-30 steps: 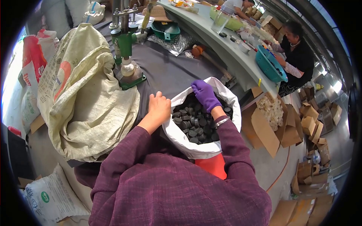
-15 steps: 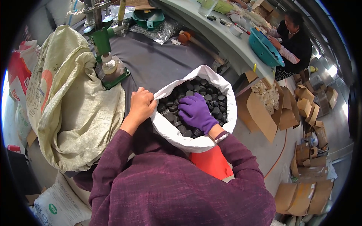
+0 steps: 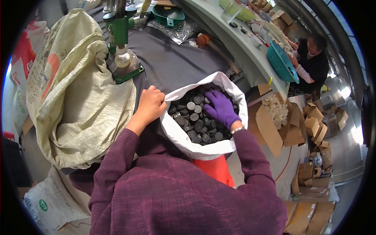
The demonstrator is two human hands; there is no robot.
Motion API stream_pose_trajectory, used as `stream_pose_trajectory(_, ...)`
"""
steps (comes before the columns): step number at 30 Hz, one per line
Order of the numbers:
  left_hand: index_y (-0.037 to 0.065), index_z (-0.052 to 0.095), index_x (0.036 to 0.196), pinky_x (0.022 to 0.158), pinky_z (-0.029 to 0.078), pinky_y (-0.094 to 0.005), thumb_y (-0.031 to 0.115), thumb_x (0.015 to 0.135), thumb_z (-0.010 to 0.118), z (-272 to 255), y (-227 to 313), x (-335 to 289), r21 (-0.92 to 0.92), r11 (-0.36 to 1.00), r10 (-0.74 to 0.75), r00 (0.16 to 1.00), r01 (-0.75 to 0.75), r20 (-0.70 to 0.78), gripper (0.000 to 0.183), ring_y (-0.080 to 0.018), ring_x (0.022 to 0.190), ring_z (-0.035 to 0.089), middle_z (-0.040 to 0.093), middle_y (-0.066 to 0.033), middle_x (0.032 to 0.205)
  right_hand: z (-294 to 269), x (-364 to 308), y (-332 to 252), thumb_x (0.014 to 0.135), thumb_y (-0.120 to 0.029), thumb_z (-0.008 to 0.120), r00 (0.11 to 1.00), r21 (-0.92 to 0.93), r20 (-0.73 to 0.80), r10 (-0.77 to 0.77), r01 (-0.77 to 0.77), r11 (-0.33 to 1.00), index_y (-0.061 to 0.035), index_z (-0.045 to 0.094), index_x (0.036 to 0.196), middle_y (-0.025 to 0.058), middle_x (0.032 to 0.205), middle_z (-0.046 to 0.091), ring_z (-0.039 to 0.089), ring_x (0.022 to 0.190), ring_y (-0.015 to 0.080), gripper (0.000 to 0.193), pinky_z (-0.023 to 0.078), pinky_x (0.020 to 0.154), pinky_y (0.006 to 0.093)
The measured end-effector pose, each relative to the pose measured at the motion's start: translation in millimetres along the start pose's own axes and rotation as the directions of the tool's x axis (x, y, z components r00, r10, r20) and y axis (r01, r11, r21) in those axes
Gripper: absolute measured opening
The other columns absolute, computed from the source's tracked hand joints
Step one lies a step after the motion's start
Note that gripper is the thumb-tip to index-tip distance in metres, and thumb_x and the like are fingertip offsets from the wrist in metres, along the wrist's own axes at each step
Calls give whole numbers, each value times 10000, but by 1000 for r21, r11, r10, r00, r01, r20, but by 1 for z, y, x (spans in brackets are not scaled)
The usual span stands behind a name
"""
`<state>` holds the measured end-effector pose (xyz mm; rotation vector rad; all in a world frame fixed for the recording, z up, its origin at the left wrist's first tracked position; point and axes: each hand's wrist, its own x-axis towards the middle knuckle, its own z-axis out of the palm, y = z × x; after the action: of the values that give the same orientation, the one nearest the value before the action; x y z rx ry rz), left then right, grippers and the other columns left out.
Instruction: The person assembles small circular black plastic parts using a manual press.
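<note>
A white woven sack (image 3: 210, 151) stands open in front of me, filled with many small black round caps (image 3: 198, 126). My left hand (image 3: 151, 103) is bare and closed on the sack's left rim, its fingers curled over the edge. My right hand (image 3: 221, 109), in a purple glove, is inside the sack on the right part of the caps. Its fingers are spread and touch the caps; the fingertips are partly hidden among them. Several caps just left of the glove show paler grey faces.
A green hand press (image 3: 118, 31) stands on the dark-covered table (image 3: 164, 58), near a mallet (image 3: 203, 40) and a green basin (image 3: 168, 15). A large cream sack (image 3: 78, 105) slumps at left. Cardboard boxes (image 3: 270, 125) stand at right. Beyond, a person works beside a teal basket (image 3: 282, 62).
My right hand has shifted right across the caps, uncovering paler ones to its left. My left hand keeps its hold on the rim. The whole view has turned slightly.
</note>
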<state>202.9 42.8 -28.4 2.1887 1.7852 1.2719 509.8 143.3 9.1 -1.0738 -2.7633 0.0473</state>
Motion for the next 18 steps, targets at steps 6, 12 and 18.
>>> stream_pose_trajectory(6, 73, 576, 598, 678, 396, -412, 116, 702, 644, -5, 2, -1, -9, 1000, 22, 1000, -22, 13, 131, -265, 797, 543, 579, -33, 667, 2, -64, -21, 934, -462, 555, 987, -207, 118, 111, -85, 975, -112, 413, 1452, 294, 1490, 318, 339, 1313, 549, 641, 345, 1079, 556)
stream_pose_trajectory(12, 75, 581, 601, 678, 417, -418, 114, 701, 653, -5, 1, 1, -6, 1000, 16, 1000, -16, 22, 129, -266, 799, 552, 589, -36, 669, -24, -58, -71, 931, -556, 508, 961, -42, 232, 151, -145, 989, -84, 366, 1479, 290, 1532, 261, 206, 1386, 581, 737, 185, 1122, 645)
stream_pose_trajectory(18, 73, 590, 613, 687, 424, -425, 142, 716, 680, -11, 5, -1, 20, 1000, 13, 998, -14, 61, 154, -272, 811, 559, 602, -43, 682, -1, -22, -96, 909, -601, 492, 958, -10, 282, 61, -61, 998, -99, 396, 1465, 238, 1505, 349, 236, 1378, 559, 755, 189, 1106, 664)
